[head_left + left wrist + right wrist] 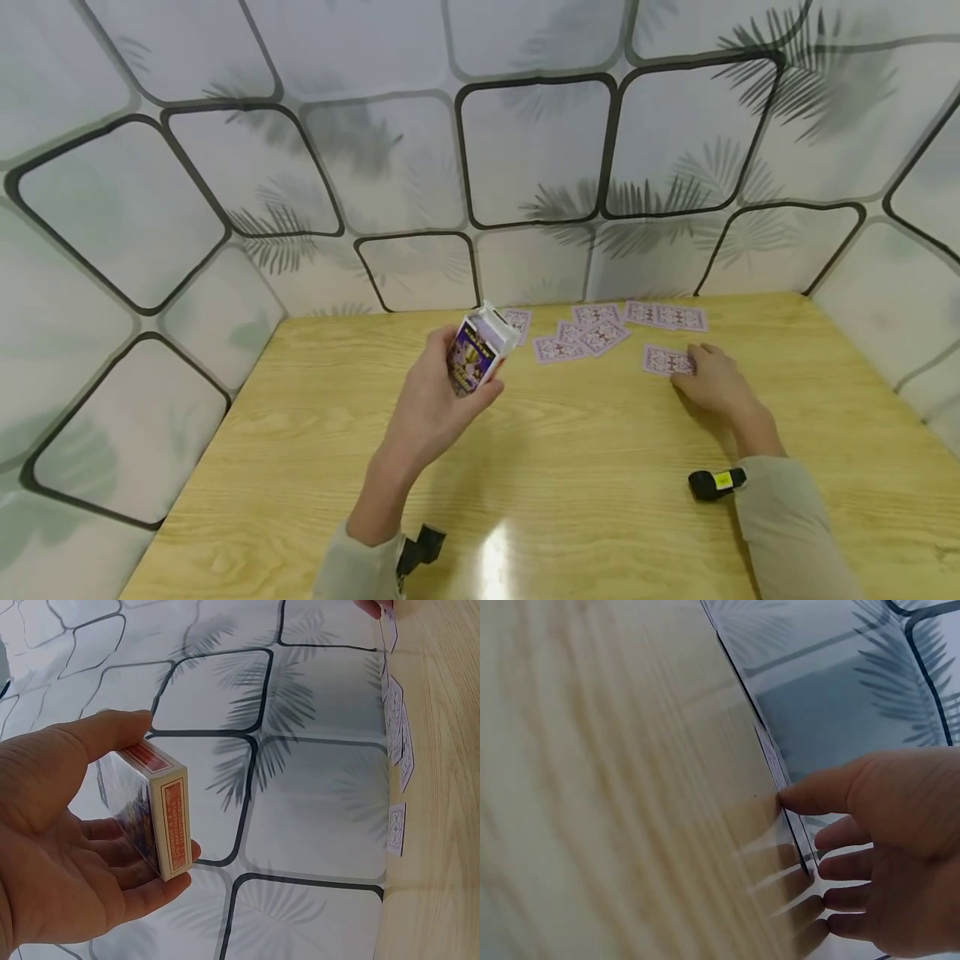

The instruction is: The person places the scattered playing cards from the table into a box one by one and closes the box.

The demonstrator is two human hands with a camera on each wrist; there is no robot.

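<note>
My left hand (438, 400) holds a playing card box (474, 354) raised above the table, thumb on one side and fingers on the other. Dark printed artwork covers its face, and its white top flap stands up. In the left wrist view, the box (172, 825) shows an orange-red panel on its narrow side. On the right, the thumb and fingertips of my right hand (716, 382) pinch the right end of a purple-patterned playing card (663, 360) lying back up on the table. The right wrist view shows that card (772, 761) almost edge-on at the thumb tip.
Several more cards lie back up along the table's far edge: an overlapping group (596, 335), a pair (678, 317), and one card (519, 318) partly behind the box. A patterned fabric wall (536, 158) encloses the wooden table (300, 467) at the back and sides.
</note>
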